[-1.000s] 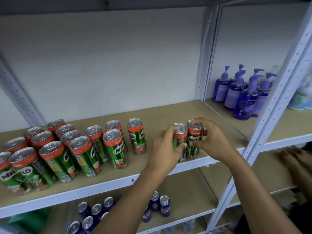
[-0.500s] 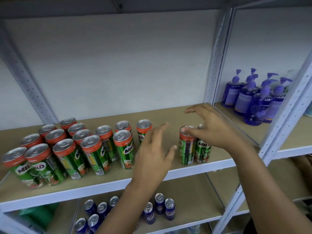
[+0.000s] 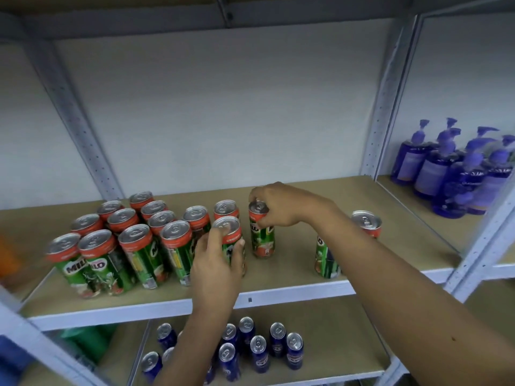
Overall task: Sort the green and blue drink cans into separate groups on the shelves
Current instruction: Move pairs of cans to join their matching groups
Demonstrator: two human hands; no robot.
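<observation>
Several green drink cans (image 3: 139,246) stand grouped on the left of the upper shelf (image 3: 292,291). My left hand (image 3: 217,263) grips one green can (image 3: 229,232) at the group's right edge. My right hand (image 3: 281,207) holds the top of another green can (image 3: 262,240) just beside it. Two more green cans (image 3: 324,260) stand apart to the right, partly hidden behind my right forearm. Several blue cans (image 3: 259,349) stand on the lower shelf, some covered by my left arm.
Purple pump bottles (image 3: 451,174) fill the neighbouring shelf bay on the right, behind a grey metal upright (image 3: 387,107). Bare shelf board lies behind the cans and between the two can groups. A green object (image 3: 86,341) sits at lower left.
Both hands have left the two right-hand cans and moved left. Each now holds a can at the right edge of the big green group.
</observation>
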